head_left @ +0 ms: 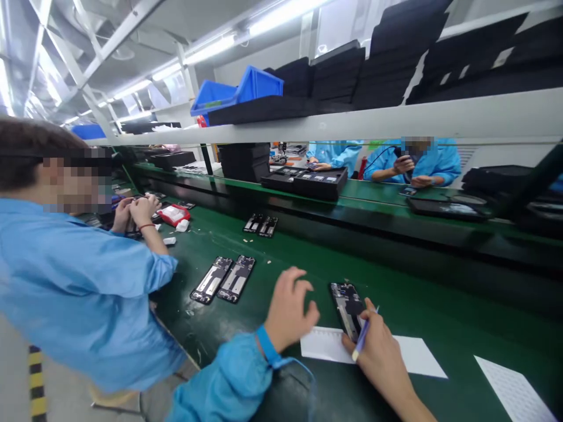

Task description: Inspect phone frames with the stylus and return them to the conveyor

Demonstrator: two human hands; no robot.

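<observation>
My left hand (290, 310) hovers over the green bench with its fingers curled but apart, holding nothing. A blue wrist strap (268, 346) with a cord circles that wrist. My right hand (380, 351) grips a slim purple pen-like tool (361, 340), its pale end pointing down toward me. Under those fingers lies an opened phone (347, 302), its inner parts facing up; the hand covers its lower right side. The phone's near end overlaps a white sheet (417, 351). Left of my left hand, two more opened phones (236, 278) lie side by side.
Two further phones (260, 225) lie toward the back, near small scraps. A printed sheet (514, 384) is at the right. A person in blue (79, 264) works close on my left. A shelf (325, 120) with black trays crosses overhead; people sit beyond.
</observation>
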